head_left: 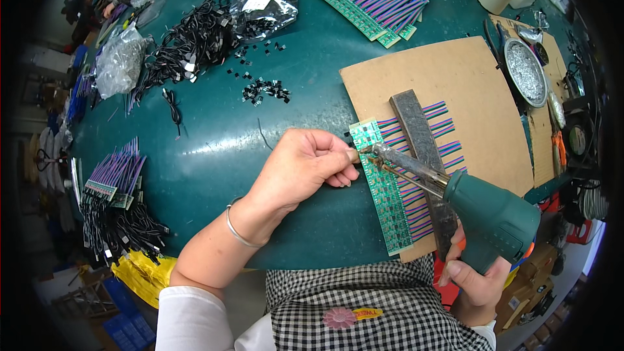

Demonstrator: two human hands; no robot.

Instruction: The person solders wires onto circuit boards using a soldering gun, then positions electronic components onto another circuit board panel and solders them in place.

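Note:
My right hand [478,276] grips the handle of a green soldering gun [494,214]. Its metal tip reaches left to the upper part of a green circuit board panel [390,201]. Beside the panel's left edge, my left hand [302,166] is closed in a pinch. What lies between its fingertips is too small and hidden to name. Striped wires [448,146] run rightward from the panel, under a dark flat bar [416,130] that lies across them. Panel, wires and bar rest on a brown board [481,84], the panel jutting past its left edge.
Small black connectors [266,90] lie scattered on the green table near a heap of black cables [198,36] and a plastic bag [266,10]. Wired panels [364,6] lie far back. Finished-looking bundles [120,188] sit left. A round metal dish [525,71] stands right.

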